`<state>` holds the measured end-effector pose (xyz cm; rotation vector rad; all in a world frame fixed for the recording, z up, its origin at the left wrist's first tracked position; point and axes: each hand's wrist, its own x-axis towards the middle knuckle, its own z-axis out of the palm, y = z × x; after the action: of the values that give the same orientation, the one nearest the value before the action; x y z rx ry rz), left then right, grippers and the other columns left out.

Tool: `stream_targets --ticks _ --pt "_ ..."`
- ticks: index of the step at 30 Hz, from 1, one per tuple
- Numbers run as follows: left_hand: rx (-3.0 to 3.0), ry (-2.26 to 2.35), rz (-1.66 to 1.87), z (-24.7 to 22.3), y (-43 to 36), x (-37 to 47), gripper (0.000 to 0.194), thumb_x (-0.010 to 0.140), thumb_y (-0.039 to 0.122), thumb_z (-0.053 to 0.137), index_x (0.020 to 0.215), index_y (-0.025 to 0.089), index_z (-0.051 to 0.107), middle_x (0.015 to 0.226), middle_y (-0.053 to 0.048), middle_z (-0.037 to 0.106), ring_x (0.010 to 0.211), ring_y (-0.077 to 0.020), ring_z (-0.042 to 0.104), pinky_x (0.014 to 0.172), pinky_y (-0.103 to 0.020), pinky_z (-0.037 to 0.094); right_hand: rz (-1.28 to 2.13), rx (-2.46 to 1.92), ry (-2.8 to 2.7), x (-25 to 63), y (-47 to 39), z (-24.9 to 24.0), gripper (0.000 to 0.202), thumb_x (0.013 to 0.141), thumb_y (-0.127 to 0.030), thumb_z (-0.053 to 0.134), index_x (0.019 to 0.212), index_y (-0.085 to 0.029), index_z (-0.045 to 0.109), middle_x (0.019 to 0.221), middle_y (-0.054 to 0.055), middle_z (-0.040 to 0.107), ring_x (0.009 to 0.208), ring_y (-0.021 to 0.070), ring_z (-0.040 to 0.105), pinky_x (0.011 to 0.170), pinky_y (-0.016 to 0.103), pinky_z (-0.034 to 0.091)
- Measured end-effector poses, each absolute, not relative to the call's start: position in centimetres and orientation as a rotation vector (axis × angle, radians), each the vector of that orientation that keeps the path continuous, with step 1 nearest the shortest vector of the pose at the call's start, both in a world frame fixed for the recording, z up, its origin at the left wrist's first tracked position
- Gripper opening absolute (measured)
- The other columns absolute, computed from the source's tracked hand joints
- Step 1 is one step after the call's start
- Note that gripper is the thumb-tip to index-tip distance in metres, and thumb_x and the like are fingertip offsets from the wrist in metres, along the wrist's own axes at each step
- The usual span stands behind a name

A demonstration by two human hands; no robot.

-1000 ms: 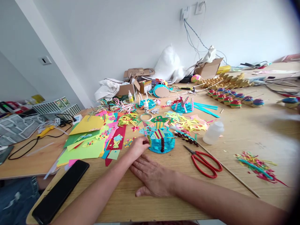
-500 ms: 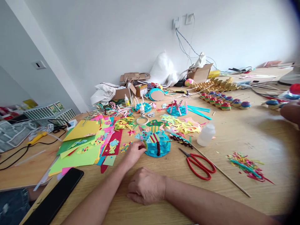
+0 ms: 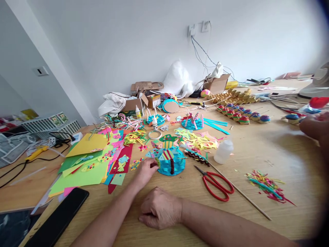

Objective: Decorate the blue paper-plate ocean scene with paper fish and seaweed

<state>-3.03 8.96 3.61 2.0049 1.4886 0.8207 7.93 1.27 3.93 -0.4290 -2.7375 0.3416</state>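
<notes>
My left hand (image 3: 146,171) has its fingers pinched at the left rim of a round blue base (image 3: 181,167), on a short green pipe-cleaner post (image 3: 157,162). A dark brown coiled post (image 3: 172,165) stands at the front of this base. Over it sits a striped paper fish (image 3: 167,155), with a light blue paper fish (image 3: 151,153) to its left. Nearer to me, my right hand (image 3: 159,208) rests on the table as a loose fist, apart from the base. Its fingertips are tucked under, and nothing shows in them.
Red-handled scissors (image 3: 218,185), a wooden stick (image 3: 253,202) and a translucent bottle (image 3: 224,151) lie to the right. Coloured paper sheets (image 3: 79,175) and a black phone (image 3: 60,216) are at left. Another person's hand (image 3: 315,127) is at the right edge near painted egg-carton pieces (image 3: 244,118).
The view has shifted slightly, so things appear a little lower and further left. Both my hands keep nearly the same pose. The other person's hand shows more at the right edge.
</notes>
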Motion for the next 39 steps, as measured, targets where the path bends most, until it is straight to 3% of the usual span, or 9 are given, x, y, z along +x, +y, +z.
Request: stream_targets --ticks 12,15,20,24,29,35,39 --pt "2.002 1.49 0.822 3.7 8.9 -3.0 0.008 0.065 0.009 0.058 0.06 0.015 0.058 0.059 0.003 0.054 0.059 -0.0111 0.05 0.057 -0.021 0.036 0.296 -0.45 -2.808 8.9 0.3 5.9 0.027 0.081 -0.033 0.043 0.064 -0.019 0.058 0.062 0.0 0.065 0.056 0.0109 0.056 0.049 0.025 0.03" --pt "1.994 1.492 0.822 3.8 8.9 -3.0 0.009 0.066 0.009 0.058 0.059 0.015 0.057 0.058 0.003 0.053 0.059 -0.011 0.05 0.057 -0.021 0.036 0.35 -0.771 -2.774 10.9 -1.2 7.5 0.022 0.081 -0.029 0.044 0.073 -0.017 0.062 0.07 0.003 0.067 0.057 0.013 0.057 0.052 0.025 0.033" --pt "1.967 1.515 0.819 4.1 8.8 -2.9 0.008 0.064 0.009 0.059 0.059 0.015 0.058 0.059 0.003 0.055 0.059 -0.0111 0.051 0.057 -0.021 0.037 0.747 -1.45 -2.309 16.8 -1.9 8.4 0.024 0.078 -0.016 0.039 0.065 -0.017 0.06 0.066 0.003 0.065 0.059 0.0122 0.057 0.054 0.022 0.037" --pt "1.961 1.525 0.821 4.0 8.8 -2.8 0.007 0.065 0.011 0.059 0.06 0.015 0.059 0.059 0.003 0.057 0.059 -0.0116 0.052 0.058 -0.021 0.037 0.968 -1.737 -1.845 20.7 -0.1 7.7 0.021 0.078 -0.019 0.039 0.083 -0.016 0.06 0.055 0.0 0.061 0.051 0.0124 0.055 0.048 0.022 0.038" --pt "1.972 1.522 0.829 3.8 8.8 -3.0 0.005 0.066 0.012 0.058 0.063 0.016 0.059 0.062 0.002 0.059 0.06 -0.012 0.053 0.058 -0.022 0.038 1.207 -1.703 -1.46 21.7 2.2 7.5 0.03 0.075 -0.01 0.036 0.097 -0.013 0.056 0.052 -0.002 0.058 0.044 0.0094 0.054 0.044 0.019 0.039" --pt "1.966 1.549 0.829 4.0 8.7 -2.9 0.004 0.065 0.013 0.058 0.063 0.016 0.059 0.06 0.003 0.059 0.06 -0.0121 0.054 0.057 -0.022 0.039 1.329 -1.611 -1.311 20.6 4.2 7.7 0.046 0.069 -0.002 0.036 0.112 -0.012 0.05 0.082 0.005 0.065 0.046 0.0078 0.059 0.04 0.017 0.041" --pt "1.956 1.571 0.82 4.2 8.7 -2.7 0.004 0.064 0.013 0.059 0.062 0.016 0.059 0.059 0.003 0.059 0.059 -0.0119 0.054 0.056 -0.021 0.038 1.414 -1.579 -1.158 20.0 5.4 7.5 0.053 0.068 0.0 0.038 0.118 -0.015 0.046 0.085 0.005 0.066 0.044 0.0069 0.057 0.04 0.017 0.043"
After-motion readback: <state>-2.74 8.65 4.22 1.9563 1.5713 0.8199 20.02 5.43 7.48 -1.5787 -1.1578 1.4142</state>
